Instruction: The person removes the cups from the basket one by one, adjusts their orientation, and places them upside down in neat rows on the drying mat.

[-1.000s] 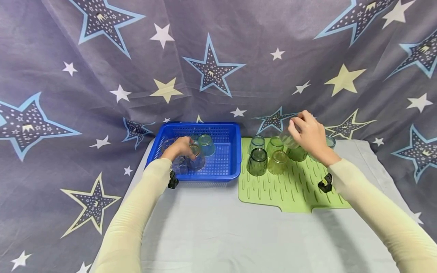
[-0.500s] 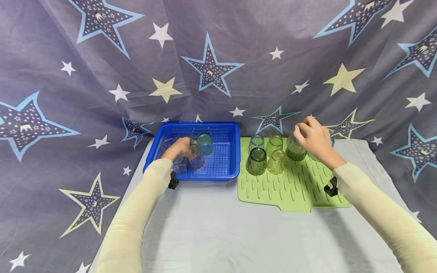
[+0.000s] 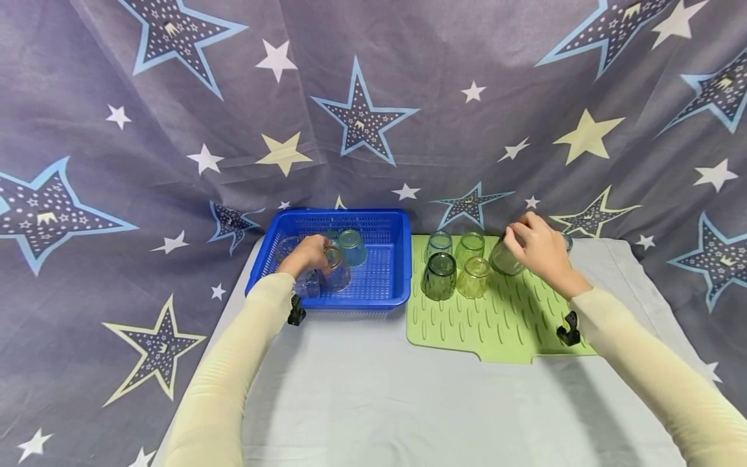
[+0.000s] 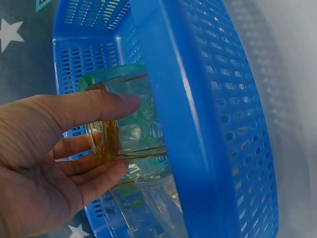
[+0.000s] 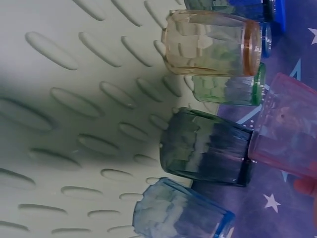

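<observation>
Inside the blue basket point(image 3: 373, 304), my left hand point(image 3: 309, 254) grips a glass with an amber-tinted rim point(image 4: 110, 139), the thumb on one side and fingers on the other. A teal glass point(image 3: 352, 248) sits close by, and a clear glass point(image 4: 162, 201) lies near the fingers. On the right, my right hand point(image 3: 539, 250) holds a pinkish clear glass point(image 5: 290, 126) at the back of the green drying mat point(image 3: 502, 331). That glass overlaps the rim of a dark glass point(image 5: 208, 146); whether they touch, I cannot tell. Most of the right fingers fall outside the right wrist view.
Several glasses stand on the mat: a dark grey one point(image 3: 439, 277), a yellow one point(image 3: 474, 279), a green one point(image 3: 469, 250) and a blue one point(image 3: 439, 245). Another blue glass point(image 5: 178, 210) is beside the dark glass. A star-patterned curtain point(image 3: 373, 181) hangs behind the table.
My right hand has moved down and slightly to the right, lowering the held glass toward the back of the mat. The left hand has stayed on its glass in the basket.
</observation>
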The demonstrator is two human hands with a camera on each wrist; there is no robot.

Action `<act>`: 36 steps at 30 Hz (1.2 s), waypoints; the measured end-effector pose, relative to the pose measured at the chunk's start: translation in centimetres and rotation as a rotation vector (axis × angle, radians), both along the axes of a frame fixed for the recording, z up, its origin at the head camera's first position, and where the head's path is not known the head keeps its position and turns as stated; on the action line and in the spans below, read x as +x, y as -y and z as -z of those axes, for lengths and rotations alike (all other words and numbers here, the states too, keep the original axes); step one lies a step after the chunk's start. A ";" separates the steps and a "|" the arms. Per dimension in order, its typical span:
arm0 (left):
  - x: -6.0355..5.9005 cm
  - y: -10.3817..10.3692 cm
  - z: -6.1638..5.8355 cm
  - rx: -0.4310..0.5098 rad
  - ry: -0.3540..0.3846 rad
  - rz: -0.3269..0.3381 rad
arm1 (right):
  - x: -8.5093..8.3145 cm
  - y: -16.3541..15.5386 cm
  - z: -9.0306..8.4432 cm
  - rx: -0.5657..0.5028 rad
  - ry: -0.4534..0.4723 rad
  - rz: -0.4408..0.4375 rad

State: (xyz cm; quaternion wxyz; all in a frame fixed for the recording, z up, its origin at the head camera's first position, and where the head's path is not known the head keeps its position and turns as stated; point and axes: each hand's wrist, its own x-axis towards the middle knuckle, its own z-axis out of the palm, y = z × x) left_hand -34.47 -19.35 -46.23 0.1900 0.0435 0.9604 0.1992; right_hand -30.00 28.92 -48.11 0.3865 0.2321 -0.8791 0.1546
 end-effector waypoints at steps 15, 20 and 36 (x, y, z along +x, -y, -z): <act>0.2 -0.2 0.2 0.038 -0.033 0.039 | -0.1 -0.1 1.7 0.025 -0.016 -0.010; 0.3 -0.4 0.2 0.054 -0.027 0.057 | -0.1 -0.3 2.3 0.024 -0.008 -0.002; 0.4 -0.3 0.2 0.100 0.003 0.051 | 0.2 0.0 4.0 0.037 -0.017 -0.016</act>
